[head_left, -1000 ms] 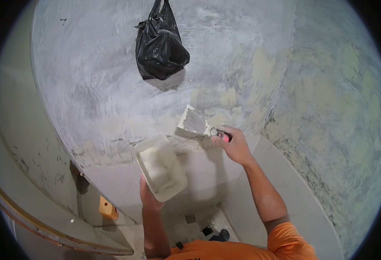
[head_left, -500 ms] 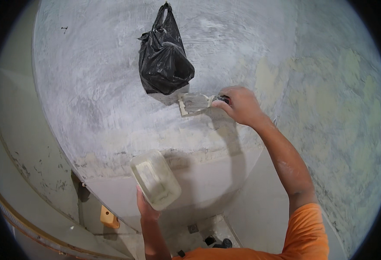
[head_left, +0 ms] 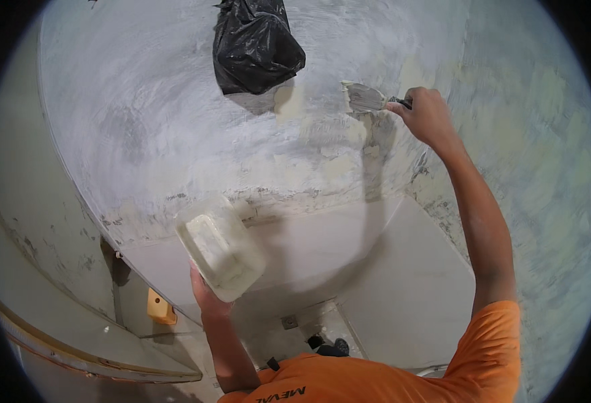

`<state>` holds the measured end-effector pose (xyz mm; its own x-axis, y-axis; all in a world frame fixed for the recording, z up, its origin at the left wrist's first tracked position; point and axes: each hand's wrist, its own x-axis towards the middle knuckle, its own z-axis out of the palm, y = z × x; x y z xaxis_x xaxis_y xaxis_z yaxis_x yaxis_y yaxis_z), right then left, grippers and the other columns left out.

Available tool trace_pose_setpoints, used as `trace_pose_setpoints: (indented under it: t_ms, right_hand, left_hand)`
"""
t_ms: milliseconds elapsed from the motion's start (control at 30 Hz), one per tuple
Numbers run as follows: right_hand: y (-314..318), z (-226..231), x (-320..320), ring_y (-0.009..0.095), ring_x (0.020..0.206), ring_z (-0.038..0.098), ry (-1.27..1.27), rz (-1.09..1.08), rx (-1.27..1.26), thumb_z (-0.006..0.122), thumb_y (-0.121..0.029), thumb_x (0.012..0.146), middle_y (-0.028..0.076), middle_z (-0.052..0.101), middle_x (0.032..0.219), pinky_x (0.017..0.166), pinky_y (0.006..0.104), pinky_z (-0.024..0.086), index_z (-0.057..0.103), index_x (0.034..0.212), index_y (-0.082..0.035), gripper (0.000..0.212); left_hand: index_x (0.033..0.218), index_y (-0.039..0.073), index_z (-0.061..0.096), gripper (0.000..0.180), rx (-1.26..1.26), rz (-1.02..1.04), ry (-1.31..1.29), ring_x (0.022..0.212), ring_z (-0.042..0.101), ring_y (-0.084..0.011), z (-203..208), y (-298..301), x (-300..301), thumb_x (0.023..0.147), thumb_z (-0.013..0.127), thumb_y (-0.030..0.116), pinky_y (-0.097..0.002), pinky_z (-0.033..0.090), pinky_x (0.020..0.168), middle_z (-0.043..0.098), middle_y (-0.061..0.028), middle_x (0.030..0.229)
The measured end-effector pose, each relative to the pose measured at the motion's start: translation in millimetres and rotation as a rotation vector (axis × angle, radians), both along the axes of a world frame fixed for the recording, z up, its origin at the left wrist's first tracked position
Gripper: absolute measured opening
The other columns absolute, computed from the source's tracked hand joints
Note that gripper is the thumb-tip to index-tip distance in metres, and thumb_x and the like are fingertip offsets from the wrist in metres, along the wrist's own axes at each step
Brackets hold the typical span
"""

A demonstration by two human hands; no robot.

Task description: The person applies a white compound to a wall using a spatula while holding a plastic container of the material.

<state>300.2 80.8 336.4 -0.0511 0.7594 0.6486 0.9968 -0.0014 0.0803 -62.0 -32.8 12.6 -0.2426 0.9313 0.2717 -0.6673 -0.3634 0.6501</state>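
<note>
With my right hand (head_left: 427,115) I grip a putty knife (head_left: 365,98) by its dark handle. Its wide blade lies against the grey-white wall (head_left: 167,127), with pale filler along its front edge. Fresh cream-coloured filler patches (head_left: 288,104) show on the wall to the left of the blade and below it. Lower down, my left hand (head_left: 208,295) is closed round the near side of a whitish rectangular tub (head_left: 223,247). The tub is tilted, and pale residue coats its inside. Most of the left fingers are hidden behind it.
A black plastic bag (head_left: 256,50) hangs on the wall, left of the putty knife. A patchy side wall (head_left: 537,168) meets it at the right. Smooth pale panels (head_left: 409,282) cover the lower part. An orange block (head_left: 161,307) lies at the lower left.
My right hand has moved the putty knife right along the wall, leaving a filler patch beneath the bag. The view has tipped downward. My left hand still holds the tub.
</note>
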Motion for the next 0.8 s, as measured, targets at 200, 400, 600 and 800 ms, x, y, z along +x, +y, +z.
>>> trace_pose_setpoints:
  t_ms: [200,400,600,800]
  right_hand:
    - [-25.4,-2.9,-57.1,0.033,0.059,0.061,0.019,0.242,0.048,0.074,-0.048,0.085,0.018,0.061,0.061,0.059,0.0441,0.047,0.066,0.073,0.002,0.052]
    - [-11.7,-18.0,-110.8,0.039,0.084,0.069,-0.173,0.32,0.011,0.07,-0.047,0.088,0.021,0.07,0.085,0.074,0.0475,0.055,0.069,0.088,0.001,0.048]
    - [30.3,-8.2,-75.1,0.038,0.077,0.069,0.144,0.086,-0.217,0.072,-0.053,0.086,0.02,0.07,0.082,0.069,0.046,0.055,0.07,0.081,0.002,0.055]
    - [-11.4,-8.5,7.9,0.032,0.056,0.06,0.003,-0.065,0.093,0.073,-0.05,0.087,0.017,0.061,0.06,0.056,0.0444,0.046,0.067,0.072,0.002,0.055]
  left_hand:
    - [0.147,0.007,0.04,0.061,-0.09,0.008,-0.151,0.121,0.057,-0.0289,8.1,-1.9,6.9,0.106,0.03,0.05,-0.0462,0.051,0.097,0.054,-0.0118,0.138]
    - [0.146,0.007,0.042,0.05,-0.027,-0.205,-0.268,0.118,0.06,-0.0247,8.0,-11.4,13.8,0.103,0.047,0.033,-0.0406,0.053,0.097,0.056,-0.0095,0.134]
    - [0.144,0.005,0.042,0.051,-0.098,-0.143,-0.252,0.119,0.059,-0.0226,-7.6,-10.1,9.5,0.098,0.061,0.018,-0.0386,0.054,0.096,0.056,-0.01,0.131]
    - [0.146,0.007,0.041,0.063,-0.11,-0.121,-0.315,0.121,0.058,-0.0309,-20.3,-11.2,1.1,0.103,0.039,0.052,-0.0464,0.052,0.096,0.054,-0.0127,0.137]
